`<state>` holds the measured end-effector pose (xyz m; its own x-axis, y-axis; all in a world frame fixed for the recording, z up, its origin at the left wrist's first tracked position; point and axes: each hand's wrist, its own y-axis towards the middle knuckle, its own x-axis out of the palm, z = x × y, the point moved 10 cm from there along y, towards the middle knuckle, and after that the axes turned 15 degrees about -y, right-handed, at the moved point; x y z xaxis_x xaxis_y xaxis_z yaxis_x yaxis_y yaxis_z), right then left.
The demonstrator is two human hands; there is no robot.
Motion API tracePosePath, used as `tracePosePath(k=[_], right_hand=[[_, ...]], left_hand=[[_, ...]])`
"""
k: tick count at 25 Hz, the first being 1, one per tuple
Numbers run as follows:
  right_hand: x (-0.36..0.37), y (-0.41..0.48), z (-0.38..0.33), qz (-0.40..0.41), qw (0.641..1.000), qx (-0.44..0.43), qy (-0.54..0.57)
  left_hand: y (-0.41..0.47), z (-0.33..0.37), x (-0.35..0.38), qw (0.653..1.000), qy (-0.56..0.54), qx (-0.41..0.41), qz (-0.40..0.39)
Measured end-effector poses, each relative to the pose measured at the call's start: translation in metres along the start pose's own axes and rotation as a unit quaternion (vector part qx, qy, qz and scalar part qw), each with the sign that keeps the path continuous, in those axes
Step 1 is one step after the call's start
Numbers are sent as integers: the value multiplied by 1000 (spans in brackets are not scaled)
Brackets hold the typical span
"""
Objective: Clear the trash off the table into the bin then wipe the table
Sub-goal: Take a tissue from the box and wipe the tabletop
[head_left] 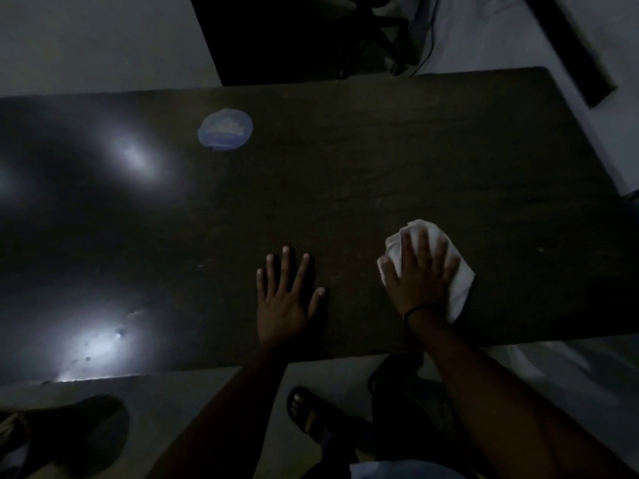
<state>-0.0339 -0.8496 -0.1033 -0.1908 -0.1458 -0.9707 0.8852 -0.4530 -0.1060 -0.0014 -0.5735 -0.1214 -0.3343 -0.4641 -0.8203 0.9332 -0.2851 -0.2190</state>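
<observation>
A dark wooden table (380,160) fills the middle of the dim view. My right hand (420,271) presses flat on a crumpled white cloth (458,281) near the table's front right; the cloth shows around my fingers and past my wrist. My left hand (288,299) rests palm down on the bare tabletop just left of it, fingers spread, holding nothing. A round blue and white sticker or lid (224,129) lies flat on the table's far left part. No bin is in view.
Bright light glare patches (93,344) reflect on the table's left side. A black object (287,39) stands behind the far edge with cables beside it. My sandalled foot (311,413) and a dark shoe (83,433) are on the floor below the near edge.
</observation>
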Motion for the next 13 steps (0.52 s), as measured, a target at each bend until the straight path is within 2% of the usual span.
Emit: tracePosePath(k=[1, 5, 8, 12, 13], right_hand=[[2, -9, -11, -1, 1000, 4, 1], [2, -51, -71, 22, 980, -190, -47], [-1, -46, -70, 35, 978, -201, -55], [-1, -65, -71, 21, 988, -154, -13], [1, -79, -78, 27, 982, -189, -14]], left_hand=[[0, -1, 0, 1000, 2, -2, -1], [3, 3, -1, 1000, 5, -1, -8], [3, 2, 0, 1000, -6, 4, -6], [0, 6, -3, 1000, -22, 11, -7], [0, 7, -4, 1000, -26, 12, -7]])
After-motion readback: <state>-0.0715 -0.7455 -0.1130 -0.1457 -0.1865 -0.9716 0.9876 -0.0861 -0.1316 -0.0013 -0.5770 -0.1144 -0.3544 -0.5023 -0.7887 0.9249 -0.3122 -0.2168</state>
